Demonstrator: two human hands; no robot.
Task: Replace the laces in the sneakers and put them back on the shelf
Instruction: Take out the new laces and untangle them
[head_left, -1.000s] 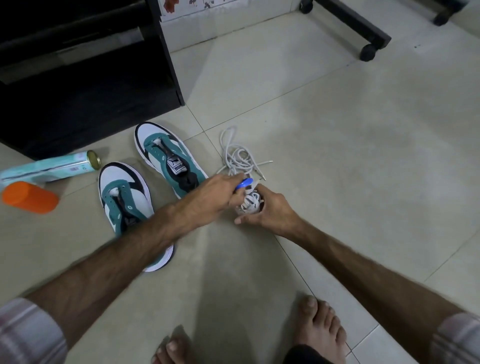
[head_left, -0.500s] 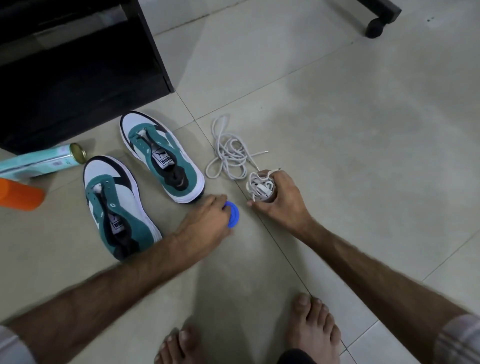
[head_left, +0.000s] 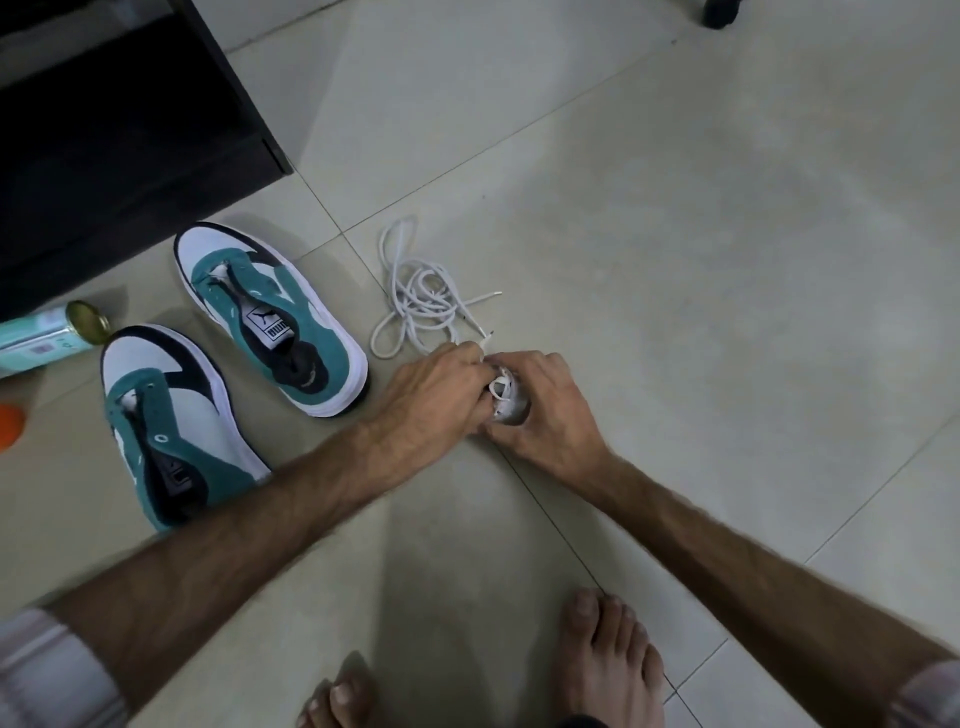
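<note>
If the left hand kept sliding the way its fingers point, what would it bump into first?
The left hand points at the small lace bundle that the right hand grips; it already seems to touch it, so it would likely meet that first.

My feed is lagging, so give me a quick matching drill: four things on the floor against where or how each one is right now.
Things:
1. loose laces
2. bundled laces
3. spray can
4. sneakers

States:
A. lying on its side by the dark shelf
B. gripped between both hands
C. unlaced, side by side
D. tangled on the tile beyond the hands

Pairs: 1-D, 2-B, 3-A, 4-C
</note>
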